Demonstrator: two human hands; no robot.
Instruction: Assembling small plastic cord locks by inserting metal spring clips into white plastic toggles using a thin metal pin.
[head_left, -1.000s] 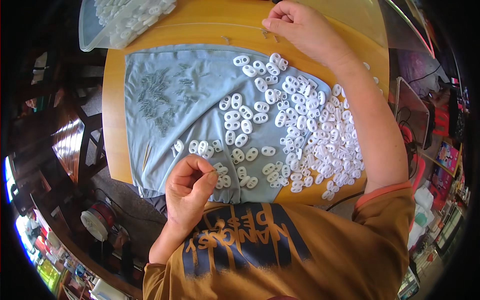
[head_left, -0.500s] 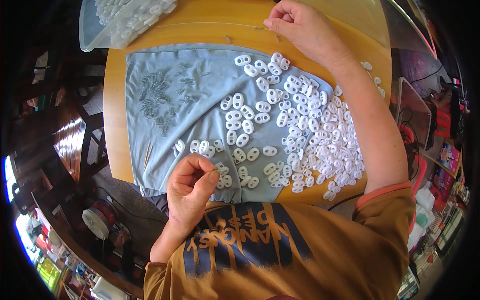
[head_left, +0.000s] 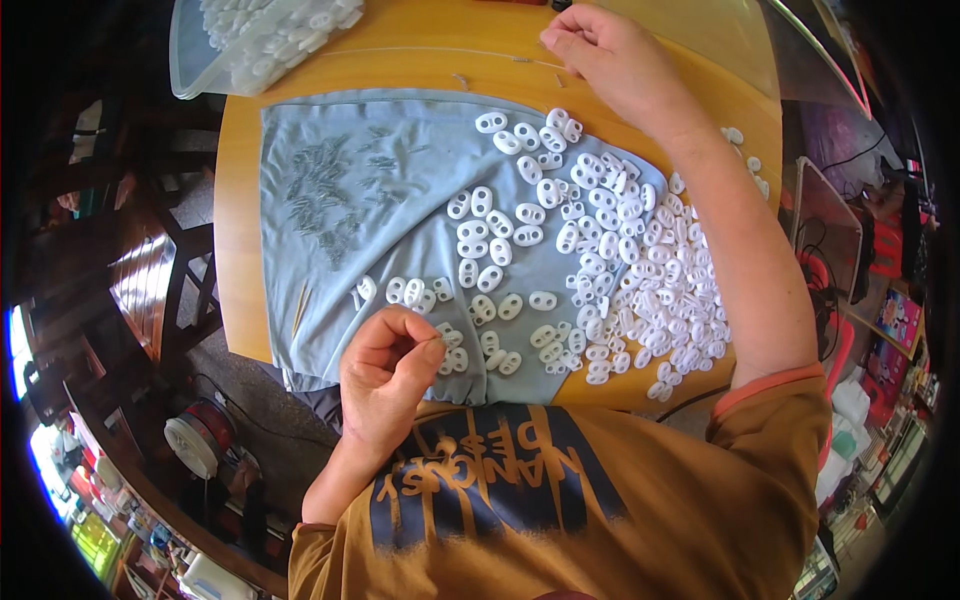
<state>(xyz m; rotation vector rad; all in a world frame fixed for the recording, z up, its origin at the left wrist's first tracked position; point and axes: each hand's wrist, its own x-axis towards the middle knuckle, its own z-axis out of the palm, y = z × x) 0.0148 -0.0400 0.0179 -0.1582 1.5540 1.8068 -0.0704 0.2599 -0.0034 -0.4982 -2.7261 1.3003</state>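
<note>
My left hand (head_left: 385, 365) is at the near edge of a grey-blue cloth (head_left: 380, 200), thumb pressed to forefinger on what looks like a thin metal pin. Small white oval two-hole pieces (head_left: 640, 270) lie scattered right beside its fingertips and heap up toward the right. My right hand (head_left: 600, 50) reaches across to the far side of the wooden table (head_left: 240, 250), with its fingers pinched together just above the bare wood. Whatever it pinches is too small to make out. A loose pile of small metal pins (head_left: 320, 195) lies on the left part of the cloth.
A clear plastic bag (head_left: 260, 40) full of white pieces sits at the far left corner of the table. A dark wooden chair (head_left: 170, 280) stands left of the table. Cables and cluttered shelves are at the right, beyond the table's edge.
Both hands stay where they were; only the fingers of my left hand have shifted slightly in their pinch.
</note>
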